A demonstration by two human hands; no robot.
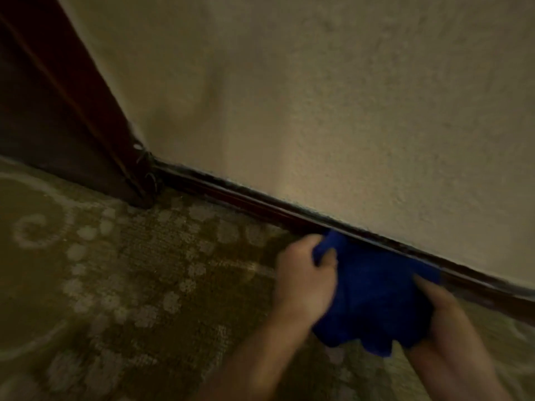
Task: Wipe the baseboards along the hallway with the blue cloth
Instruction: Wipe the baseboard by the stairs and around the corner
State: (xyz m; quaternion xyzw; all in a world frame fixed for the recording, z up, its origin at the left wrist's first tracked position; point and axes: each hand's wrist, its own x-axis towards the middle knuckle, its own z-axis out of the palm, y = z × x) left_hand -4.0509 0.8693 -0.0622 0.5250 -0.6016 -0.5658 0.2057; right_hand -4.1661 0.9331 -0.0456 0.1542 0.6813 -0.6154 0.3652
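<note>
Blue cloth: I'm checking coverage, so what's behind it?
Behind the bunched blue cloth, held by the left hand and right hand, runs the dark wooden baseboard. The stretch it covers is hidden.

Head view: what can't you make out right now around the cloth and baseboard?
- Baseboard behind the cloth: hidden by it.
- Baseboard's right end: cut off by the frame edge.
- Right hand fingers: motion-blurred.
- Left hand fingertips: buried in cloth.
- Dust on baseboard: too dim.
</note>
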